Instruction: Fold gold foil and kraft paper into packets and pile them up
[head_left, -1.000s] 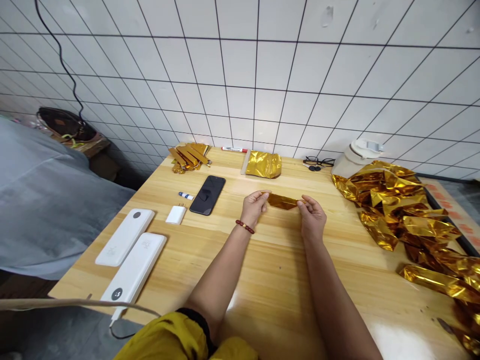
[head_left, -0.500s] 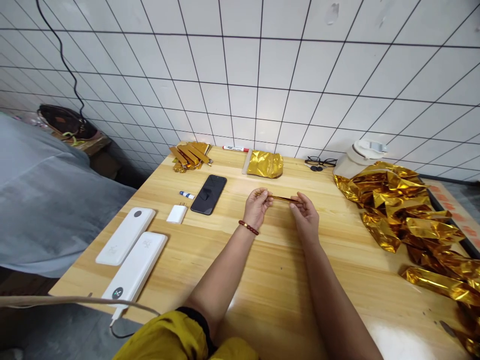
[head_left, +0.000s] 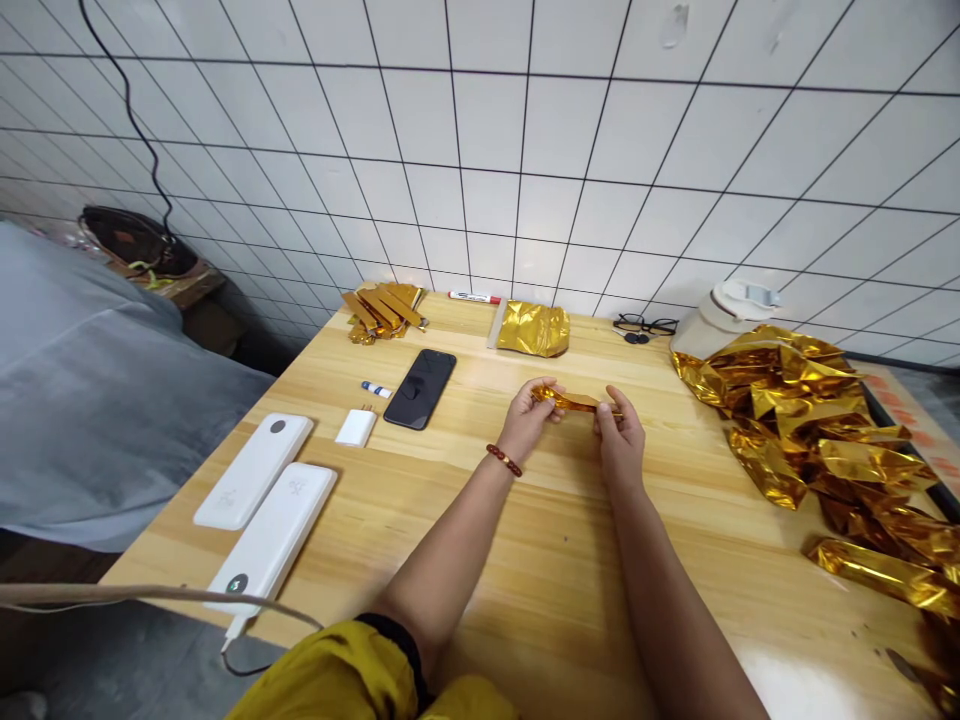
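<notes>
Gold foil strip [head_left: 576, 402]: one, held over wooden surface [head_left: 480, 560], stretched between both hands; apparently folded, detail too small to be sure. Left hand [head_left: 528, 414]: pinching strip's left end; bead bracelet [head_left: 504, 460] at wrist. Right hand [head_left: 622, 440]: pinching right end. Phone [head_left: 421, 389]: dark-screened, lying left of hands. Foil packet [head_left: 534, 329]: beyond hands, near tiled wall [head_left: 480, 120]. Crumpled foil [head_left: 799, 400]: heaped at right.

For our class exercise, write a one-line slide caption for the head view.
Left hand and right hand hold a gold foil strip over a wooden table.
</notes>
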